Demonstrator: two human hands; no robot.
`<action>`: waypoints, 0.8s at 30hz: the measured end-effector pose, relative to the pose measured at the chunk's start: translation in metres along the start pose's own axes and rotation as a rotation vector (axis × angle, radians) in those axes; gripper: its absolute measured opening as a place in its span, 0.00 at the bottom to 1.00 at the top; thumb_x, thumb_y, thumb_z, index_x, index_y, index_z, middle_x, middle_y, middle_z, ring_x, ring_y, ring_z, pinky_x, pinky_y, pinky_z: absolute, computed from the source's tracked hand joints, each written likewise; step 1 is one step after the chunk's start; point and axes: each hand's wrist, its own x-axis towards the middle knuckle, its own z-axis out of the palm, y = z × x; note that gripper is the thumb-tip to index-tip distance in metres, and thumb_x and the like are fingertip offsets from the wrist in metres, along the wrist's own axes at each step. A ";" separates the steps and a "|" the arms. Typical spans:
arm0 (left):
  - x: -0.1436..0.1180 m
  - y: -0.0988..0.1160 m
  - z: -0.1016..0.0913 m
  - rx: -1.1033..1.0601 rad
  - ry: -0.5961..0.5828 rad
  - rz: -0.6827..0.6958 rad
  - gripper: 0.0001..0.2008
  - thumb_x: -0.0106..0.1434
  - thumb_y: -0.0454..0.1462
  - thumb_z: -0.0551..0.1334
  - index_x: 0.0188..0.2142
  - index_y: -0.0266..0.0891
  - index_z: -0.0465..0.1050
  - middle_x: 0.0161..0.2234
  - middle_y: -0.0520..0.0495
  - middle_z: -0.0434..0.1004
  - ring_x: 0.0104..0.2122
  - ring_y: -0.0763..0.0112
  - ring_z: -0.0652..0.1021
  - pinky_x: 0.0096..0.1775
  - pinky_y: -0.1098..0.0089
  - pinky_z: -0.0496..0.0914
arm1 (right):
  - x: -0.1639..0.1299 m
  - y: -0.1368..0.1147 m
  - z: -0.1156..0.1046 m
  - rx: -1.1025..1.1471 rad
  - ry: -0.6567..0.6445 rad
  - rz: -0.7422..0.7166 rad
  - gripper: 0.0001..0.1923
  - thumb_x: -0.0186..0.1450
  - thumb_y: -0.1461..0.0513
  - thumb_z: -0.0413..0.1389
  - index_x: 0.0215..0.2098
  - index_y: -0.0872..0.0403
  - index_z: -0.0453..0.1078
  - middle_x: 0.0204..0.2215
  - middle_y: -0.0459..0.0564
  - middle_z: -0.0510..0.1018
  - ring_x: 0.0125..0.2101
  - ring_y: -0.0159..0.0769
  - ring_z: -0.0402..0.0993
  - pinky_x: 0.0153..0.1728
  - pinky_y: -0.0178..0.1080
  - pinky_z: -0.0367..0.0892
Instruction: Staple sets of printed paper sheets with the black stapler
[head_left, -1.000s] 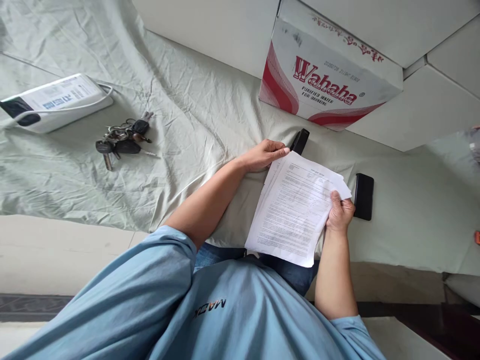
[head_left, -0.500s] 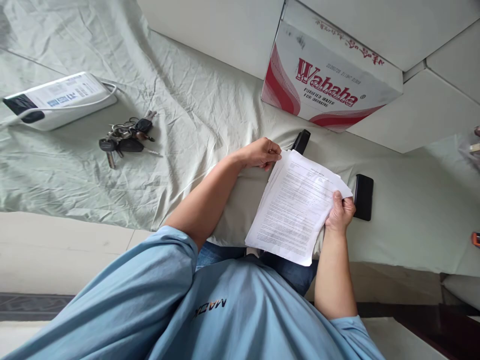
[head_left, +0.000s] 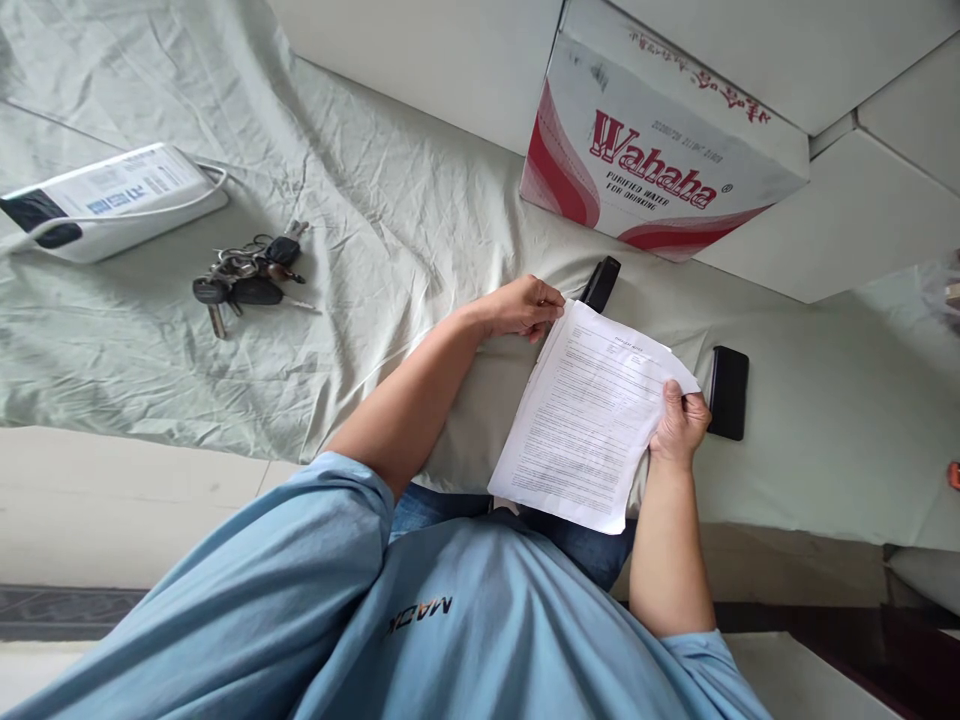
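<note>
Both hands' fingers grip the paper stack (head_left: 589,420): left hand (head_left: 525,308) top corner, right hand (head_left: 681,425) right edge.

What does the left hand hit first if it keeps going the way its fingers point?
Probably the black stapler. The left hand points right and slightly away, fingertips at the top corner of the papers, and the stapler lies just beyond them. Past it sits the Wahaha box. Depth is hard to judge.

The papers (head_left: 589,415) hide part of the stapler (head_left: 601,283); their print is unreadable.
</note>
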 end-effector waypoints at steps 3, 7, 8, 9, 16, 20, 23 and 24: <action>0.000 0.000 0.000 0.004 -0.016 0.015 0.15 0.78 0.32 0.61 0.31 0.40 0.70 0.18 0.53 0.74 0.18 0.80 0.65 0.27 0.74 0.61 | 0.000 0.000 0.000 -0.009 -0.004 -0.006 0.29 0.55 0.38 0.81 0.37 0.52 0.88 0.35 0.48 0.89 0.40 0.42 0.85 0.51 0.47 0.83; 0.000 -0.001 0.001 0.017 -0.038 0.050 0.19 0.78 0.33 0.60 0.28 0.42 0.65 0.18 0.54 0.72 0.19 0.79 0.68 0.29 0.75 0.62 | 0.000 0.001 0.000 -0.029 0.006 -0.014 0.30 0.55 0.37 0.80 0.37 0.52 0.87 0.35 0.48 0.89 0.41 0.43 0.86 0.52 0.48 0.83; 0.000 -0.001 0.001 0.023 -0.041 0.052 0.19 0.79 0.33 0.60 0.28 0.42 0.64 0.18 0.54 0.72 0.19 0.79 0.69 0.29 0.74 0.63 | 0.000 0.001 0.000 -0.034 0.008 -0.016 0.31 0.55 0.36 0.80 0.37 0.52 0.87 0.35 0.49 0.89 0.41 0.43 0.86 0.52 0.48 0.84; 0.001 0.000 0.001 0.029 -0.041 0.051 0.20 0.79 0.34 0.60 0.27 0.42 0.64 0.18 0.54 0.72 0.19 0.79 0.69 0.29 0.74 0.63 | 0.000 0.001 0.000 -0.040 0.007 -0.017 0.31 0.55 0.36 0.79 0.37 0.52 0.87 0.35 0.49 0.88 0.42 0.44 0.86 0.52 0.49 0.84; 0.001 0.000 0.002 0.057 -0.045 0.045 0.21 0.79 0.34 0.61 0.27 0.43 0.62 0.18 0.54 0.73 0.20 0.79 0.68 0.31 0.73 0.63 | 0.000 0.003 -0.002 -0.070 0.023 -0.020 0.30 0.57 0.37 0.78 0.39 0.53 0.87 0.37 0.50 0.89 0.43 0.45 0.87 0.53 0.50 0.84; 0.002 -0.001 0.002 0.060 -0.048 0.040 0.21 0.79 0.35 0.62 0.27 0.42 0.63 0.18 0.54 0.73 0.20 0.79 0.69 0.31 0.73 0.63 | 0.001 0.004 -0.003 -0.073 0.025 -0.017 0.30 0.58 0.38 0.78 0.41 0.53 0.88 0.39 0.50 0.90 0.43 0.45 0.87 0.55 0.51 0.83; 0.001 0.000 0.002 0.058 -0.048 0.038 0.21 0.79 0.36 0.62 0.27 0.42 0.64 0.18 0.54 0.74 0.20 0.78 0.69 0.31 0.72 0.64 | 0.001 0.005 -0.003 -0.063 0.030 -0.015 0.29 0.58 0.39 0.79 0.40 0.53 0.88 0.38 0.49 0.90 0.42 0.44 0.87 0.56 0.51 0.83; 0.000 0.001 0.002 0.059 -0.048 0.039 0.21 0.79 0.36 0.63 0.27 0.42 0.64 0.18 0.54 0.74 0.20 0.78 0.69 0.31 0.72 0.64 | 0.001 0.005 -0.002 -0.059 0.037 -0.017 0.29 0.58 0.38 0.79 0.40 0.53 0.88 0.38 0.49 0.90 0.42 0.44 0.87 0.55 0.51 0.83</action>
